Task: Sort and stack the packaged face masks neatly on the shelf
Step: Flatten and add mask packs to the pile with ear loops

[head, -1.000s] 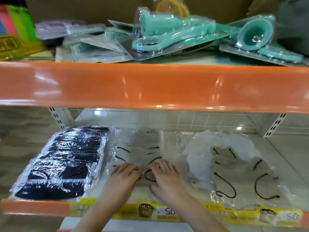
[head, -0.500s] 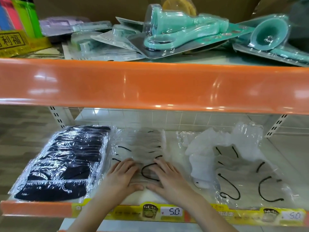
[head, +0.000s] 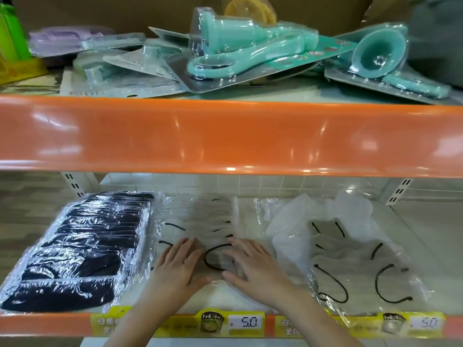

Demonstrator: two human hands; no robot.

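Pressing flat, your left hand (head: 179, 267) and right hand (head: 250, 265) rest open-fingered on the clear-wrapped pale face-mask stack (head: 200, 221), which runs straight away from you.

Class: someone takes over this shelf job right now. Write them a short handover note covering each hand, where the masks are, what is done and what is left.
Left hand and right hand: both flat, pressing the middle stack of pale masks.
Black masks: neat overlapped row at the left of the lower shelf.
Right pile: loose and crumpled.
Done: left row, and mostly the middle.
Left: straighten and stack the right pile.
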